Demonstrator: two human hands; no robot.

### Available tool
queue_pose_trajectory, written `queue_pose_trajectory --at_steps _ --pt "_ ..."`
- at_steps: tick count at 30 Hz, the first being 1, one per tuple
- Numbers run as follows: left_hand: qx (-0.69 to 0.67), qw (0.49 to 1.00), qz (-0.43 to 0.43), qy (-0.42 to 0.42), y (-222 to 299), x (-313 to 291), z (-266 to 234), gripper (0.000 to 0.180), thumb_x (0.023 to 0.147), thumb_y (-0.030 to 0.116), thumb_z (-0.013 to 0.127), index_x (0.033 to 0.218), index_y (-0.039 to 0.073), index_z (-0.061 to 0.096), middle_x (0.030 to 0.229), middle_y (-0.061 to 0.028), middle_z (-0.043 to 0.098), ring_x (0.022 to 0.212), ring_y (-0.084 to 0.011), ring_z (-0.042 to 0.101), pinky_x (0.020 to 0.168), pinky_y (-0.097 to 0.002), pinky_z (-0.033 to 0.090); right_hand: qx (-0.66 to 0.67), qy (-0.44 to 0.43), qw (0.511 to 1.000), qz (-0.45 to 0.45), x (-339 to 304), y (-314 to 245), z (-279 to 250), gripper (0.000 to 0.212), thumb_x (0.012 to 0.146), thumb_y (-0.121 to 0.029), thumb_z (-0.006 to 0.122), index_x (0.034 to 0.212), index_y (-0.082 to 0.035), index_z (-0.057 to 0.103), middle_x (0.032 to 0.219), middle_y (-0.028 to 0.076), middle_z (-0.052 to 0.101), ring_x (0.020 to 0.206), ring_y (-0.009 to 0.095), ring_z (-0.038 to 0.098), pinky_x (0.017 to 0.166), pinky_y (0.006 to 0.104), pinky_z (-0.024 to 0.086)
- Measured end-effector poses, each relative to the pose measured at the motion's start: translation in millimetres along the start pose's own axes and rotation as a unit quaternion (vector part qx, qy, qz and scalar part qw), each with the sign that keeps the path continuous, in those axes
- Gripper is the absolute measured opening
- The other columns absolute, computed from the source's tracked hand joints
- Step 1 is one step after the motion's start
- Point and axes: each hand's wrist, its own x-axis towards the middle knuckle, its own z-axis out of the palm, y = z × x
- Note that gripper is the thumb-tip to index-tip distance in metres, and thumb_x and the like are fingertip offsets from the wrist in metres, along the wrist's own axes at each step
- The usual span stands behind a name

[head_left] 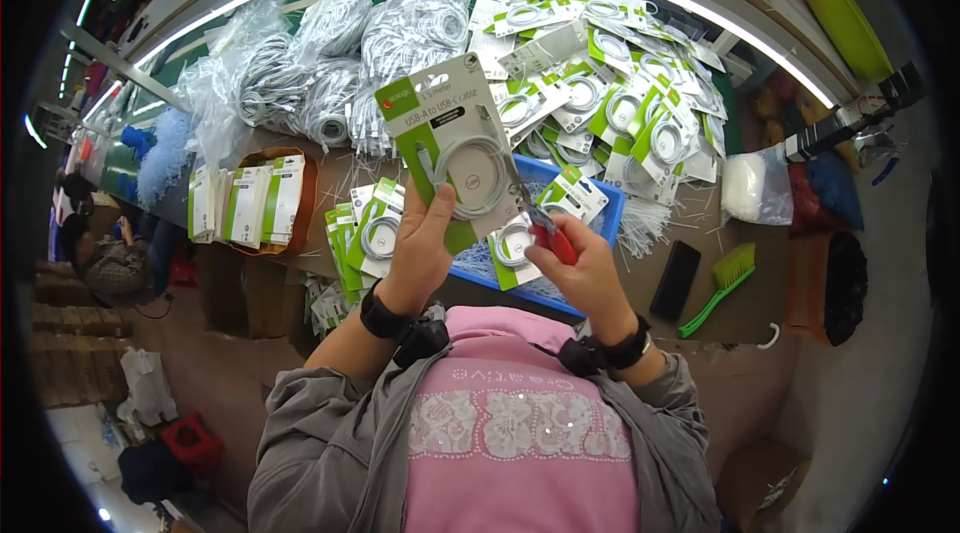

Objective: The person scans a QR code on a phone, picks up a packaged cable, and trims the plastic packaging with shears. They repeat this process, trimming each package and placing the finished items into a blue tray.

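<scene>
My left hand (424, 245) grips the lower left edge of a green-and-grey card (415, 128) with a coiled white cable (472, 178) on its front, held up over the table. Closed round red-handled cutters (560, 245), my right hand (592, 273) brings their metal jaws against the card's right edge, beside the coil. Whether the jaws are closed on anything is too small to tell. Below both hands stands a blue tray (618, 205) of thin white ties (470, 265), with carded cables (513, 245) lying on it. More carded cables (378, 233) lean together left of my left hand.
A large heap of carded cables (640, 103) covers the back right. Clear bags of coiled cables (340, 83) fill the back left. An orange-brown box (308, 195) of blank cards stands left. A black phone (676, 279) and a green brush (735, 268) lie right. Loose ties are scattered about.
</scene>
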Motion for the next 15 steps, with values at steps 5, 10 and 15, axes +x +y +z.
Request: queue_pose_trajectory --at_steps 5,10,15 --pt "0.283 0.957 0.007 -0.061 -12.6 6.8 -10.1 0.026 0.099 0.016 0.042 0.122 0.005 0.039 0.116 -0.0094 0.052 0.104 -0.0167 0.056 0.084 -0.0295 0.049 -0.128 0.124 0.937 -0.301 25.6 -30.0 21.9 0.035 0.07 -0.003 0.07 0.103 -0.003 0.058 0.092 0.012 0.063 0.081 0.032 0.058 0.071 0.0376 0.048" --pt "0.351 0.931 0.089 -0.046 -47.5 8.0 -20.4 0.021 0.1 0.017 0.042 0.118 0.006 0.042 0.107 -0.0073 0.054 0.095 -0.0124 0.056 0.076 -0.0278 0.049 -0.214 0.119 0.911 -0.332 29.7 -23.8 28.0 0.037 0.065 0.007 0.067 0.1 -0.003 0.057 0.089 0.011 0.063 0.078 0.033 0.057 0.069 0.0379 0.047" --pt "0.051 0.997 0.041 0.042 -37.9 7.5 12.1 0.025 0.099 0.016 0.044 0.122 0.007 0.042 0.105 -0.0059 0.055 0.09 -0.0111 0.055 0.074 -0.0281 0.048 -0.277 0.148 0.871 -0.377 26.2 -11.2 34.3 0.034 0.066 0.007 0.067 0.096 -0.003 0.056 0.086 0.012 0.061 0.077 0.032 0.057 0.067 0.0385 0.047"
